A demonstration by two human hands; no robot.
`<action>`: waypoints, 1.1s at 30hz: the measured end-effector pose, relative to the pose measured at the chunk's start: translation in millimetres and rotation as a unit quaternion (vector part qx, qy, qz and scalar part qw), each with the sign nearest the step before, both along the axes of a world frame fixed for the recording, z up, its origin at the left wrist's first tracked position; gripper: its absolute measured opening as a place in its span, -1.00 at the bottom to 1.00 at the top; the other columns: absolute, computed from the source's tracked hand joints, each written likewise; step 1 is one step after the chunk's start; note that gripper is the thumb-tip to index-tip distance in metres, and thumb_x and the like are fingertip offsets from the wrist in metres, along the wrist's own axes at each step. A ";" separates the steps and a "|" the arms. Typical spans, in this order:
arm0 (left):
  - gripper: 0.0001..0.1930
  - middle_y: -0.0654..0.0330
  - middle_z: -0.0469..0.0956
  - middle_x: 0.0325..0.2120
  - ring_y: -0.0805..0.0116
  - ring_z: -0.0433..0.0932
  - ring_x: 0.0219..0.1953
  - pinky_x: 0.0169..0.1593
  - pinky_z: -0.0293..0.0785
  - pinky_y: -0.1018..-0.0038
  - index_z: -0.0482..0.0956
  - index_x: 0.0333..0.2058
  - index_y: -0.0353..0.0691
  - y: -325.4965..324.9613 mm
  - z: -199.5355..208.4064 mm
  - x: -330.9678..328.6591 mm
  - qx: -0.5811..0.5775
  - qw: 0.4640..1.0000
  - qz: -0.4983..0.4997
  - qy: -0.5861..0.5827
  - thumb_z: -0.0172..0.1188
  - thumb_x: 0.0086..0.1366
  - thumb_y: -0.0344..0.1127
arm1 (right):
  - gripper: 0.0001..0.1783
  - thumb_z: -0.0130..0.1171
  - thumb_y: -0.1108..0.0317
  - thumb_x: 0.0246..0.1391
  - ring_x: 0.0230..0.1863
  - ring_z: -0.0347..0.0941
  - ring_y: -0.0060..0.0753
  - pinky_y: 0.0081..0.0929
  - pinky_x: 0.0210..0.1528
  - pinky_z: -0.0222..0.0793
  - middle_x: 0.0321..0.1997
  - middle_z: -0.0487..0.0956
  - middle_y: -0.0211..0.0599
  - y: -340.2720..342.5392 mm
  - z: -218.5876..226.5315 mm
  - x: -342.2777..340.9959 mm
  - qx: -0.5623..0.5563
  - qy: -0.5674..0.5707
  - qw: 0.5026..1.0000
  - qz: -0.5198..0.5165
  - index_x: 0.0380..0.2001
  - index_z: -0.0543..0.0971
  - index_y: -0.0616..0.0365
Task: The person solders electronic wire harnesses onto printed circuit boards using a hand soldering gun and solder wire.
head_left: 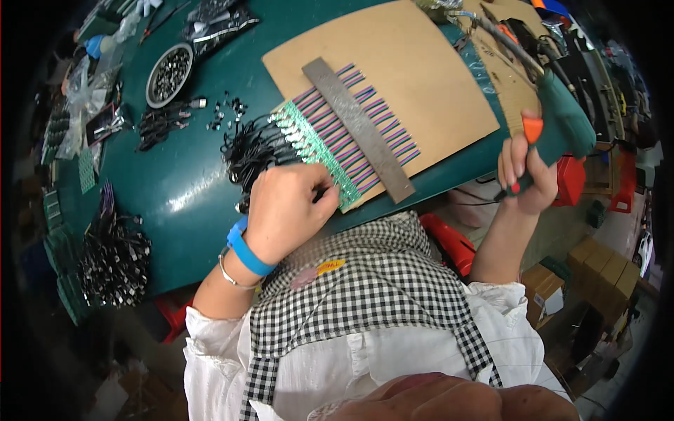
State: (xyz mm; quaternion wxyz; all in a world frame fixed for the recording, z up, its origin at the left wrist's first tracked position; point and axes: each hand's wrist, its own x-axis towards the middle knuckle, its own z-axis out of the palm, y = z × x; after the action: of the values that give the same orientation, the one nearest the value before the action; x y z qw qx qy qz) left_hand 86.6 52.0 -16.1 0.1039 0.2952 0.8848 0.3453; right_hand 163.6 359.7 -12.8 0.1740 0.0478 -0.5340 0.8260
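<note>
My left hand [291, 203], with a blue wristband, is closed in a pinch at the near end of a green strip of small circuit boards [319, 151]. What its fingers hold, if anything, is hidden. Short coloured wires [382, 116] run from the strip's right side under a flat metal bar [358, 130]. Black cables [256, 154] bunch along its left side. The strip and bar lie on a brown board [414, 77]. Out to the right, my right hand [526, 172] is wrapped round a corded tool with an orange and dark green handle [533, 130], raised off the table.
A round bowl of small metal parts [170, 76] stands at the back left, near loose black bits [228, 111]. A bundle of cables [114, 256] hangs at the left table edge. A large green tool body [564, 116] with a metal rod is beyond my right hand. Cartons [604, 274] stand below right.
</note>
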 end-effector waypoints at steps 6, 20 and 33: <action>-0.87 0.13 0.57 -0.52 0.23 0.52 -0.53 -0.47 0.43 0.42 0.62 -0.45 -0.29 -19.8 30.5 14.8 -0.029 0.996 -0.012 0.087 0.33 -0.06 -0.51 | -0.67 0.12 0.41 0.07 -0.65 0.32 -0.53 -0.61 -0.63 0.23 -0.61 0.37 -0.39 36.0 -9.2 -74.2 0.070 -0.079 0.984 -0.146 -0.09 0.42 0.30; -0.87 0.14 0.64 -0.49 0.43 0.60 -0.45 -0.35 0.49 0.53 0.66 -0.37 -0.28 -144.1 -3.1 -60.8 0.036 0.975 0.219 0.029 0.29 0.11 -0.38 | -0.59 0.03 0.61 0.10 -0.63 0.27 -0.65 -0.71 -0.57 0.19 -0.46 0.47 -0.30 -3.3 39.2 -36.9 0.316 -0.082 0.932 -0.154 0.06 0.34 0.44; -0.85 0.18 0.48 -0.37 0.14 0.44 -0.24 -0.19 0.44 0.31 0.66 -0.40 -0.08 -145.8 -42.2 -145.5 -0.074 0.910 0.217 0.347 0.28 -0.02 -0.41 | -0.41 0.19 0.50 -0.02 -0.59 0.33 -0.58 -0.67 -0.62 0.31 0.05 0.40 -0.02 -55.5 22.3 -2.9 0.258 -0.079 0.960 -0.075 0.09 0.28 0.46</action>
State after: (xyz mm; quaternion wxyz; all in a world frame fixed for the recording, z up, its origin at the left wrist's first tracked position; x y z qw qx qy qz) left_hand -58.9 -93.9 -58.4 -0.2653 0.1890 0.9303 0.1687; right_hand 160.7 304.3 9.4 0.1743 -0.0151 -0.7429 0.6461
